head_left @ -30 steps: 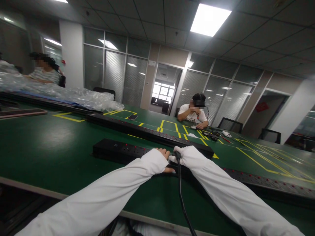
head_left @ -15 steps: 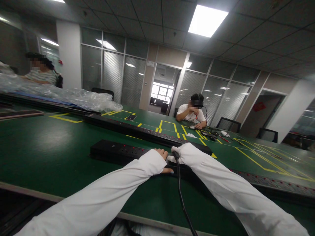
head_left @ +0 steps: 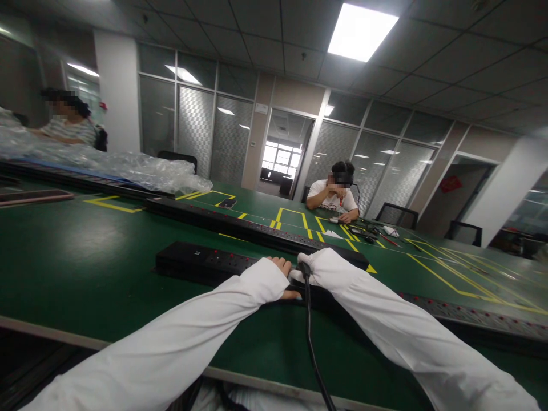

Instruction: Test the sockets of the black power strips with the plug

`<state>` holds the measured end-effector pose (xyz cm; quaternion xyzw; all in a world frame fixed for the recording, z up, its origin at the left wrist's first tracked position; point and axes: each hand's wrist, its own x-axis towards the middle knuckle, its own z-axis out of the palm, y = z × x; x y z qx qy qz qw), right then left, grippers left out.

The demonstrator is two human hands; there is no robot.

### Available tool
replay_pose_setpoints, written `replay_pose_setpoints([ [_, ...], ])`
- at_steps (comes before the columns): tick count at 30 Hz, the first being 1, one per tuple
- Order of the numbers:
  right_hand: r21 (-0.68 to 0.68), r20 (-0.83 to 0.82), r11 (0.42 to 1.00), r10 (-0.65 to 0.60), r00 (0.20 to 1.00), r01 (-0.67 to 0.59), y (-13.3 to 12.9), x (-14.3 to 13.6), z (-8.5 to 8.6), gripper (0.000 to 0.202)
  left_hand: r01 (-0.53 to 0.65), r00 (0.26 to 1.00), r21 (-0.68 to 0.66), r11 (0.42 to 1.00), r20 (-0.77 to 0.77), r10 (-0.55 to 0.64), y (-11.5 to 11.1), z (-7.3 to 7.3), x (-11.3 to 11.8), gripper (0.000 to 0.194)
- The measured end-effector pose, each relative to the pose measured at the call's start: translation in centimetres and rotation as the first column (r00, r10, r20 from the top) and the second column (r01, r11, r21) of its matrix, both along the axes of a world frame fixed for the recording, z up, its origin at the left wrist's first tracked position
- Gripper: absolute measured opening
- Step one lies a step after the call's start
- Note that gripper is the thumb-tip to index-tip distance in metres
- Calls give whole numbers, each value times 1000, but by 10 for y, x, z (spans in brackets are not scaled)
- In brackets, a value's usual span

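A long black power strip (head_left: pixel 188 260) with red dots along its top lies in front of me on the green table. My left hand (head_left: pixel 281 267) is closed around it, fingers over the top and thumb on the near side. Beside it, my right hand (head_left: pixel 302 264), in what looks like a pale glove, is closed on a black plug (head_left: pixel 305 269) held against the strip. A thick black cable (head_left: pixel 311 337) hangs from the plug toward me. My hands and sleeves hide where plug and strip meet.
Another long black power strip (head_left: pixel 231 225) lies just behind, and a further one (head_left: pixel 466 314) at the right. Bubble wrap (head_left: pixel 162 174) and a phone (head_left: pixel 34 197) are at the left. Across the table (head_left: pixel 107 297) sits a person (head_left: pixel 331 197) among small tools; another person (head_left: pixel 71 123) is far left.
Both hands keep their hold on the strip and the plug. The view has shifted very slightly, and the cable's lower end hangs a little further left.
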<state>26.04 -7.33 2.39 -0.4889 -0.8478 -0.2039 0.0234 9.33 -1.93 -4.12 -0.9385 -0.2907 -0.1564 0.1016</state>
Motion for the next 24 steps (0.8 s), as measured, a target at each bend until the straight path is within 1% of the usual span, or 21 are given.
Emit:
replay_pose_setpoints([
  [3, -26, -41, 1000, -3, 999, 2, 1, 1, -2, 36, 6, 1000, 23, 1000, 20, -6, -5, 3, -3, 62],
  [9, -26, -139, 996, -92, 986, 89, 4, 0, -13, 34, 32, 999, 39, 999, 21, -33, -9, 9, -7, 63],
  [13, -25, -137, 990, -140, 981, 138, 2, -5, -11, 36, 59, 998, 67, 996, 12, -60, -7, 10, -8, 64],
  [18, -55, -109, 996, -80, 991, 75, 4, -13, -4, 38, 39, 999, 23, 999, -22, -39, -1, 7, -10, 67],
  [21, -75, -153, 995, -69, 986, 58, 7, -21, -5, 39, 39, 999, 13, 999, -21, -39, 2, 6, -16, 69],
  [24, -88, -214, 995, -74, 974, 56, 11, -30, -8, 38, 28, 998, -33, 999, -49, -30, 7, 7, -25, 71],
])
